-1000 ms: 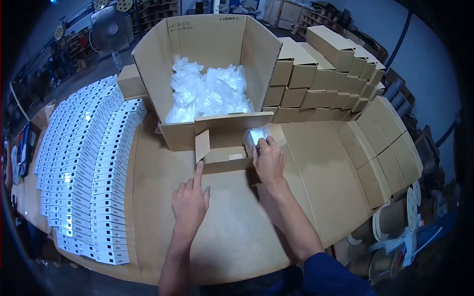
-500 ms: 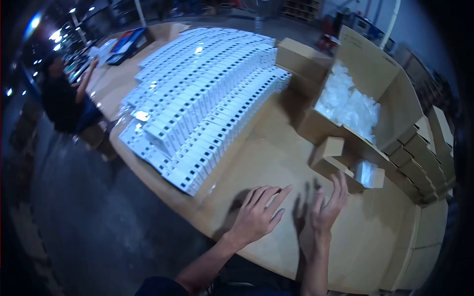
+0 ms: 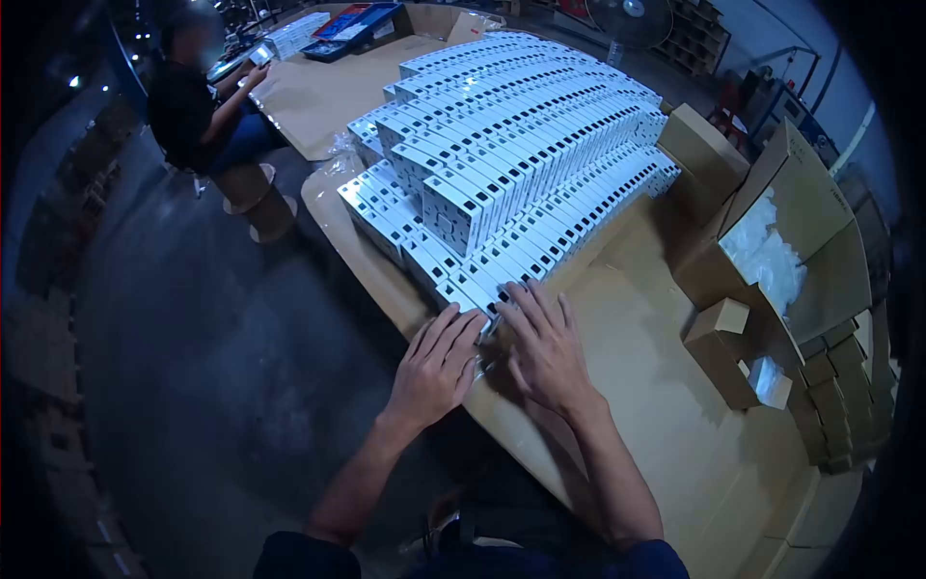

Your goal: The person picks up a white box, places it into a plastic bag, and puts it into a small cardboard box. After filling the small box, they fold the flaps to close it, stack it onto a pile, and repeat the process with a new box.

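Note:
White rectangular pieces with dark square openings (image 3: 540,145) stand packed side by side in stacked rows. My left hand (image 3: 434,372) is at the near end of the lowest front row, fingertips against or just by the end piece (image 3: 468,294). My right hand (image 3: 550,352) reaches over the same row's near corner, its fingertips at the tops of the pieces. Both hands have their fingers stretched out, and nothing is lifted in either one. The fingertips partly hide the end pieces, so exact contact is hard to tell.
Brown cardboard covers the table (image 3: 627,338). On the right, an open carton (image 3: 820,261) holds clear plastic bags (image 3: 767,251), beside a small open box (image 3: 719,347) and stacked cartons (image 3: 839,405). A seated person (image 3: 188,106) works at the far left, near a blue tray (image 3: 352,29).
My view has swung left. Both hands have moved from over the bare cardboard to the near end of the white row. The seated person now holds a small pale object.

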{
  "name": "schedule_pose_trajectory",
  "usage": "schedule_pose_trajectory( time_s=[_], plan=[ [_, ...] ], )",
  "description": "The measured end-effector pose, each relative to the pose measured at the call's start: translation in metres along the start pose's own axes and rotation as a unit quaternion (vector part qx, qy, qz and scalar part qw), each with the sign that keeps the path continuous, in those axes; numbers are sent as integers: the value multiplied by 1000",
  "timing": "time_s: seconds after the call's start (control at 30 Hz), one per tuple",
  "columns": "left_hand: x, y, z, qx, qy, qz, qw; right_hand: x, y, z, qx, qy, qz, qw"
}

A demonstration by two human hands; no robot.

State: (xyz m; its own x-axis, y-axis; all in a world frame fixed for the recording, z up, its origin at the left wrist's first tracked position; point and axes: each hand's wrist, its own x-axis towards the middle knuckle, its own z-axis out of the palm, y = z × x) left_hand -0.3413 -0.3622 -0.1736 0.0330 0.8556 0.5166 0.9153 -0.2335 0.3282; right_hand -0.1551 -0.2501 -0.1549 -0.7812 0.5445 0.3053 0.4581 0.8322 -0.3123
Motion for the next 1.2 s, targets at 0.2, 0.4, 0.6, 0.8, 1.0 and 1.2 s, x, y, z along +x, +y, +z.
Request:
schedule_pose_trajectory(
  time_s=[0.2, 0.4, 0.6, 0.8, 1.0, 1.2],
  plan=[
    [-2, -9, 4, -23, 51, -8, 998, 0, 3, 11, -15, -5, 3, 1000],
    [-8, -19, -6, 29, 53, 8, 998, 0, 4, 16, -13, 1, 3, 1000],
    [-37, 18, -26, 28, 73, -4, 997, -25, -5, -22, 60, 67, 68, 994],
    [-11, 73, 25, -169, 129, 88, 973, -94, 9, -89, 430, 10, 276, 860],
    [84, 138, 68, -260, 101, 218, 935, -139, 47, -127, 541, 143, 225, 798],
    [229, 211, 73, -389, -59, 266, 880, -170, 108, -197, 383, 318, 289, 817]
  ],
)
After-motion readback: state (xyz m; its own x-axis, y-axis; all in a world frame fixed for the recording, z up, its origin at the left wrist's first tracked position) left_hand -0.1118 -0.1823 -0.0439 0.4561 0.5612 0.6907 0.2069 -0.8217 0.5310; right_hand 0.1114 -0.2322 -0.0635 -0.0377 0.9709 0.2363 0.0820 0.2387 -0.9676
